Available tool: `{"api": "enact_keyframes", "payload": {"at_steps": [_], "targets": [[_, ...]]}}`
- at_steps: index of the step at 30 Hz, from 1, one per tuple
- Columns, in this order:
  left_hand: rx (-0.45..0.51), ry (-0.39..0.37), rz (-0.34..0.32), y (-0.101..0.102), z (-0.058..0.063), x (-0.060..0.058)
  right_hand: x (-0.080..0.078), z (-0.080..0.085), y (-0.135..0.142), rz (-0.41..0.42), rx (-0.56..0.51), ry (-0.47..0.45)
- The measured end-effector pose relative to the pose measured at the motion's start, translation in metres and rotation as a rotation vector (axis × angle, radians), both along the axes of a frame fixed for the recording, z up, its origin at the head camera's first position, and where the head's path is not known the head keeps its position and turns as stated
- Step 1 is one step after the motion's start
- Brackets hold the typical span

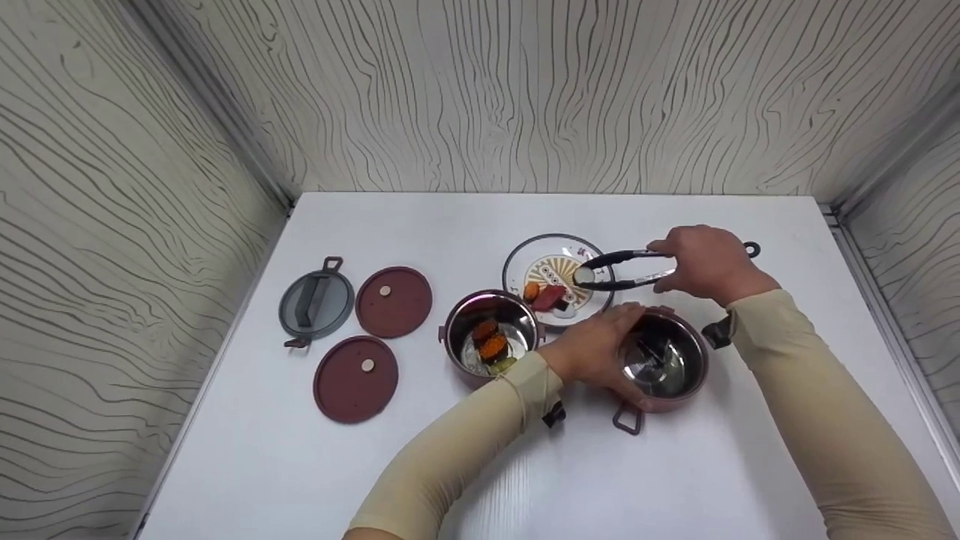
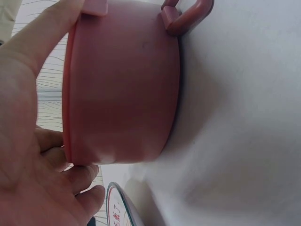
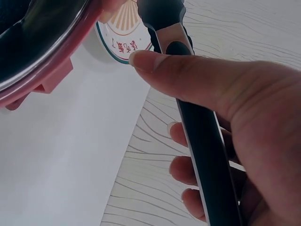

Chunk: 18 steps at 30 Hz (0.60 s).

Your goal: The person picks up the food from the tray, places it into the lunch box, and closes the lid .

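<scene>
My right hand [image 1: 709,262] grips black-and-silver tongs [image 1: 630,283], thumb along one arm and fingers round the other in the right wrist view. Between the tongs' tips, over the plate, sits a small whitish round piece [image 1: 584,276]; its kind is unclear. My left hand [image 1: 596,352] holds the side of the right-hand dark red pot [image 1: 671,405], with thumb and fingers spread round its rim. This pot [image 2: 122,84] stands upright on the table, its inside shiny metal. The round white plate [image 1: 517,259] behind the pots bears several small food pieces, one red and one orange.
A second dark red pot [image 1: 455,366] stands left of my left hand, with orange-topped sushi pieces [image 1: 493,347] and a greenish piece inside. Further left lie two dark red lids [image 1: 394,311] and a grey lid with a handle [image 1: 316,304]. Patterned walls [image 1: 480,97] enclose the white table [image 1: 262,465].
</scene>
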<state>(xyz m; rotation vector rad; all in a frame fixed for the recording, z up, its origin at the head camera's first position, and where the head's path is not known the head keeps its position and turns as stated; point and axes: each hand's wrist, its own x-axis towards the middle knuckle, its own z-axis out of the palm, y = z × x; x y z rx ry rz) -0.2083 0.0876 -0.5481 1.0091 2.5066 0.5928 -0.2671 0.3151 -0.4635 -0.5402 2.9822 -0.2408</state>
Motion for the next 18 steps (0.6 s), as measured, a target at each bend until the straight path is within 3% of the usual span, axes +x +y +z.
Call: {"api": "enact_keyframes", "payload": {"at_steps": [9, 18], "targets": [[0.019, -0.007, 0.014, -0.006, 0.000, -0.002, 0.006, 0.005, 0.010, -0.033, -0.014, -0.012], [0.045, -0.017, -0.007, -0.002, -0.001, 0.001, 0.029, 0.014, 0.044, -0.119, -0.081, -0.001]]}}
